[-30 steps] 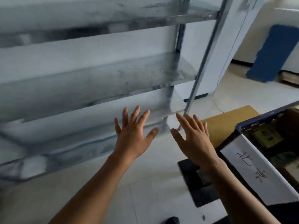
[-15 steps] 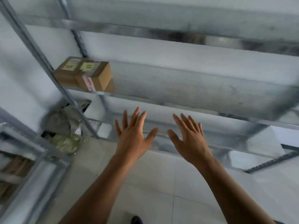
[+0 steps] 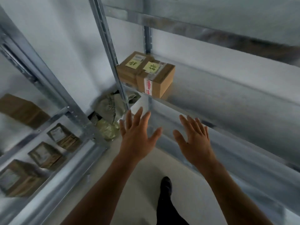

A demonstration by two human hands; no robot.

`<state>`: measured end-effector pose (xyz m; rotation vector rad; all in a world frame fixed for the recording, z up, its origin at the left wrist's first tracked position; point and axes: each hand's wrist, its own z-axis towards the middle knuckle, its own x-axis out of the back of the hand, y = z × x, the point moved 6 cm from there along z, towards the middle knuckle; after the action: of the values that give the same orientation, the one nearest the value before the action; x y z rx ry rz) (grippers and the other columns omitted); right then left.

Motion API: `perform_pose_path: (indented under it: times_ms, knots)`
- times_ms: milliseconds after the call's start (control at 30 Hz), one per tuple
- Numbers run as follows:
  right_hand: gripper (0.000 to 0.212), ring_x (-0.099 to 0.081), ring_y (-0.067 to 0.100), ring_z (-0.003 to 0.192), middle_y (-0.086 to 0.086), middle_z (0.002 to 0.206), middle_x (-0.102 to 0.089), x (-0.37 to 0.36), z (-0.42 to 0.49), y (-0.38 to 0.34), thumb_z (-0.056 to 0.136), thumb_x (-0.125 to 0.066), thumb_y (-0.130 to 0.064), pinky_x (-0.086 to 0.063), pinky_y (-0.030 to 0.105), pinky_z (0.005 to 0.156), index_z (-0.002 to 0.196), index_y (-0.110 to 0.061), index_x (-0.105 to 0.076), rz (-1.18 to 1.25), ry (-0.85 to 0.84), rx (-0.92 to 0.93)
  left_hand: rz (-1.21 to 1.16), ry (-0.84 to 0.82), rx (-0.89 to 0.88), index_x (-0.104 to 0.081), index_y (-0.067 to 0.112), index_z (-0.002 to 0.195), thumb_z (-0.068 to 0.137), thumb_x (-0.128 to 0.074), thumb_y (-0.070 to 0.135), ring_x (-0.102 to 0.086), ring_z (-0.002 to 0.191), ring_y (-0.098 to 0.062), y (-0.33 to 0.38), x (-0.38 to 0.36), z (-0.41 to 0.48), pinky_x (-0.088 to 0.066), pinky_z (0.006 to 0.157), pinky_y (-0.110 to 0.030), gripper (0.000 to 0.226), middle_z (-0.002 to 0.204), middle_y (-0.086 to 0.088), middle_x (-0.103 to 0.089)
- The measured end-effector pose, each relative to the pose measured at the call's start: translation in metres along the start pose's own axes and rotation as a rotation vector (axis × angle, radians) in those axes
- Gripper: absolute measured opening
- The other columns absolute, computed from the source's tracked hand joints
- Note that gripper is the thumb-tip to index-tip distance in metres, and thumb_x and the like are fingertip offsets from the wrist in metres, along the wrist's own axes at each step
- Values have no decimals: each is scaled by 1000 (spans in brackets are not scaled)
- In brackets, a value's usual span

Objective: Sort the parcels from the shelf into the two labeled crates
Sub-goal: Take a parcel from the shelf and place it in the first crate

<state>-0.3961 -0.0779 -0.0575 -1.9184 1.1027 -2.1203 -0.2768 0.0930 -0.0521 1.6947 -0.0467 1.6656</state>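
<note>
Both grips are wide and hold nothing. The left hand [image 3: 138,140] and right hand [image 3: 194,140] are spread with fingers straight, backs to the camera, side by side but apart. The two parcels [image 3: 155,78] stand beyond and above the left hand, well apart from either grip. They touch each other in the left corner of the shelf [image 3: 227,88], each with a yellow note [image 3: 133,64] on top. Crumpled bags [image 3: 107,114] lie on the floor [image 3: 142,184] below that corner. A rack [image 3: 78,111] at left carries boxes [image 3: 45,155].

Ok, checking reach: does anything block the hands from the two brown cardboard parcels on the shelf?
The grey metal shelf post stands before the left brown cardboard parcel; nothing visible fronts the right parcel.
</note>
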Motion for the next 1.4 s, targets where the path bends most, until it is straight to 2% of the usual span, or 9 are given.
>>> perform_pose_path:
  times_ms: [200,400,700,867,1000,1133,1200,1333,1400]
  knots:
    - [86,5,23,162,-1,175,-12,-11,101,10,90,-11,-80,0,56,130,165,-38,-15,34,-43,33,73,-88,90,-25,38,157,93,-42,74,11,157,-25,-15,0,93,5,125,-56,75,171,7,-6]
    - [76,5,24,161,-1,175,-9,-13,179,18,99,-20,-74,3,56,130,165,-37,-15,26,-100,64,114,-117,157,-26,39,157,97,-39,70,11,157,-26,-22,-24,169,5,125,-56,69,171,6,-8]
    - [82,-1,27,161,1,175,-12,-21,243,25,93,-22,-78,-3,58,129,164,-39,-16,23,-159,23,149,-134,113,-20,38,158,96,-38,71,9,157,-31,-45,-48,262,1,125,-59,72,171,3,-5]
    - [86,-3,27,161,1,174,-16,-28,270,25,90,-21,-81,-10,60,129,164,-38,-18,29,-117,-45,159,-171,-14,-19,36,160,97,-33,73,12,155,-33,-63,-61,321,4,123,-56,74,172,-1,-1]
    - [92,-2,25,162,1,174,-15,-31,287,14,87,-15,-83,-11,59,129,165,-35,-18,14,-75,-144,134,-188,-149,-30,35,157,97,-32,74,-1,156,-34,-74,-80,350,-7,125,-58,71,170,-6,-11]
    - [78,-9,25,161,1,174,-18,-42,299,10,98,-26,-74,-15,60,128,164,-33,-20,3,-27,-273,53,-132,-282,-45,26,149,97,-38,69,-25,150,-38,-83,-91,356,-28,120,-57,68,161,-12,-33]
    - [74,-16,27,159,2,172,-24,-49,302,13,101,-32,-71,-21,62,126,164,-33,-22,11,3,-330,7,-152,-292,-47,23,149,98,-36,68,-27,147,-40,-82,-93,353,-34,116,-55,68,161,-14,-33]
    - [80,-41,24,145,-2,158,-45,-61,304,24,92,-33,-80,-39,62,116,160,-40,-26,199,78,-437,-42,-264,-390,-48,25,147,102,-28,63,-29,143,-35,-65,-99,338,-39,112,-55,62,160,-7,-33]
    - [80,-49,23,138,-7,151,-49,-65,302,29,89,-40,-84,-46,62,109,159,-51,-20,283,131,-468,-174,-285,-397,-53,27,143,104,-40,55,-29,141,-32,-65,-103,334,-42,109,-54,50,161,-4,-29]
